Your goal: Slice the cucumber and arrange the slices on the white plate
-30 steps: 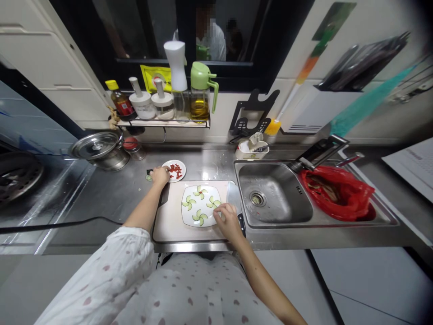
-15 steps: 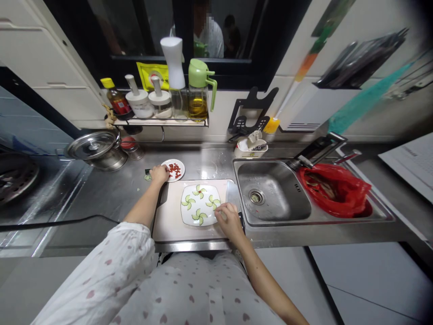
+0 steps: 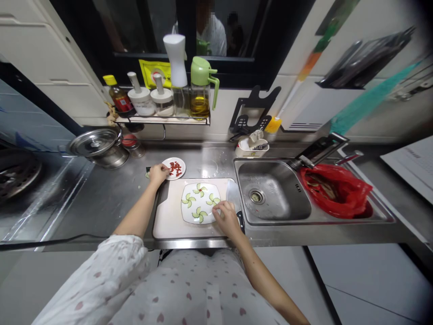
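A white plate [image 3: 189,214] with several green cucumber pinwheels lies on a pale cutting board [image 3: 167,221]. My right hand [image 3: 226,219] rests at the plate's right edge, fingers curled against the rim. My left hand [image 3: 157,172] reaches to a small white dish [image 3: 181,162] of red pieces behind the board, fingertips pinched together at the dish's left edge. What they pinch is too small to make out. A knife [image 3: 233,198] lies along the board's right side, partly under my right hand.
A steel sink [image 3: 270,194] sits right of the board, with a red plastic bag [image 3: 338,189] beyond it. A lidded steel pot [image 3: 96,146] stands at the back left. A shelf [image 3: 162,119] holds sauce bottles and an oil jug. A black cord [image 3: 50,241] runs along the counter's front edge.
My left fingertips have closed in a little over the small dish's edge. My right hand stays at the plate's rim. The view has shifted slightly.
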A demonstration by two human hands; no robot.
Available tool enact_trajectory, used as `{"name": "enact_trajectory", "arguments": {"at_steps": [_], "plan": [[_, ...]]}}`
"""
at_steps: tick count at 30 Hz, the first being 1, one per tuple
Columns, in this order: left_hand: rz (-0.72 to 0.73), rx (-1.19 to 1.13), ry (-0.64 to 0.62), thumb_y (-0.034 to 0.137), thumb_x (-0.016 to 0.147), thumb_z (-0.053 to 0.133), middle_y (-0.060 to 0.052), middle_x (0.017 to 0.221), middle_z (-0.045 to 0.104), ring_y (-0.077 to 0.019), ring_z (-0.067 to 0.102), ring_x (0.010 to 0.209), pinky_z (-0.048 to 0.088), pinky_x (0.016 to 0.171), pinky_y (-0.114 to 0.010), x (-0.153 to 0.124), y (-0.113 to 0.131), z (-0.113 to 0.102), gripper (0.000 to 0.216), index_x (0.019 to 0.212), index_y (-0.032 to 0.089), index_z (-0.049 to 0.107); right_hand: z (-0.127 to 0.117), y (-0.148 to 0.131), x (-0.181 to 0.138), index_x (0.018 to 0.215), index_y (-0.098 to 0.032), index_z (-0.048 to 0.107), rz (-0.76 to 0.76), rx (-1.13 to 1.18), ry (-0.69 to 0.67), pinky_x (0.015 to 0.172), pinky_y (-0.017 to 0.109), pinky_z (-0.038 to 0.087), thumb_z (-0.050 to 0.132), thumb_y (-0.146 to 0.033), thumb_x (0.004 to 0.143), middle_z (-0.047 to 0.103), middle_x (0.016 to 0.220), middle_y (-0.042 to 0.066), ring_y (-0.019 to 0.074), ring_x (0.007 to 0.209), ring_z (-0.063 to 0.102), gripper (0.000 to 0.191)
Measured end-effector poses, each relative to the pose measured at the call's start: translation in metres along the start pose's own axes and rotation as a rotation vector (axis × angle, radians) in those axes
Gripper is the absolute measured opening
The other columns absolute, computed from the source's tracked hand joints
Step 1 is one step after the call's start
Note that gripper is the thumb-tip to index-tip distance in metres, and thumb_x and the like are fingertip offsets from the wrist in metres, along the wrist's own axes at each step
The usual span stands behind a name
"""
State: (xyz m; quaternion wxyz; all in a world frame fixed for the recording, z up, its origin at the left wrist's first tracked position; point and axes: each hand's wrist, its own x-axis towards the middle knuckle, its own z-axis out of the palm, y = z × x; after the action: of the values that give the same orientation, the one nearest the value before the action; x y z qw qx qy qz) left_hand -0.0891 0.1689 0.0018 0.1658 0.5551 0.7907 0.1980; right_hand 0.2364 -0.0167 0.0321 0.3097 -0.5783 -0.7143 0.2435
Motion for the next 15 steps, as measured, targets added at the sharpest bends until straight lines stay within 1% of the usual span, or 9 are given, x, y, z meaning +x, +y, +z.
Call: {"name": "enact_trajectory", "arguments": {"at_steps": [3,6,8,10,15], "plan": [[0.015,-0.179,0.037,0.038,0.069,0.066,-0.001,0.079,0.070,-0.0179,0.061,0.077,0.042,0.070,-0.026,-0.010,0.002,-0.002,0.019,0.078,0.021,0.068,0.002,-0.001,0.002,0.082,-0.023,0.066,-0.002,0.009,-0.007,0.085,0.037,0.043,0.052,-0.027,0.089,0.062,0.092,0.006,0.0230,0.095,0.051,0.016],[0.052,-0.336,0.050,0.039,0.068,0.066,0.000,0.078,0.068,-0.0144,0.056,0.069,0.041,0.065,-0.024,-0.025,0.010,-0.003,0.022,0.078,0.019,0.067,0.002,-0.002,0.008,0.082,-0.023,0.066,-0.022,0.026,-0.022,0.086,0.038,0.043,0.051,-0.027,0.090,0.063,0.090,0.006,0.0224,0.094,0.053,0.017],[0.082,-0.430,0.019,0.040,0.069,0.066,0.000,0.078,0.068,-0.0128,0.053,0.066,0.040,0.064,-0.023,-0.037,0.019,-0.005,0.024,0.079,0.018,0.067,0.000,-0.004,0.014,0.082,-0.022,0.066,-0.035,0.042,-0.023,0.087,0.038,0.043,0.051,-0.027,0.089,0.064,0.090,0.006,0.0226,0.095,0.053,0.017],[0.120,-0.508,-0.018,0.039,0.068,0.068,0.000,0.079,0.067,-0.0125,0.053,0.066,0.040,0.063,-0.023,-0.051,0.028,-0.008,0.024,0.079,0.018,0.066,-0.002,-0.007,0.023,0.083,-0.023,0.066,-0.046,0.058,-0.011,0.087,0.037,0.043,0.052,-0.027,0.089,0.064,0.090,0.006,0.0231,0.096,0.054,0.016],[0.221,-0.577,-0.048,0.039,0.070,0.068,0.000,0.080,0.066,-0.0119,0.049,0.063,0.040,0.063,-0.025,-0.085,0.052,-0.013,0.022,0.075,0.019,0.065,-0.010,-0.018,0.047,0.083,-0.023,0.067,-0.063,0.079,0.040,0.088,0.038,0.043,0.054,-0.028,0.088,0.065,0.089,0.006,0.0235,0.096,0.055,0.014]]}}
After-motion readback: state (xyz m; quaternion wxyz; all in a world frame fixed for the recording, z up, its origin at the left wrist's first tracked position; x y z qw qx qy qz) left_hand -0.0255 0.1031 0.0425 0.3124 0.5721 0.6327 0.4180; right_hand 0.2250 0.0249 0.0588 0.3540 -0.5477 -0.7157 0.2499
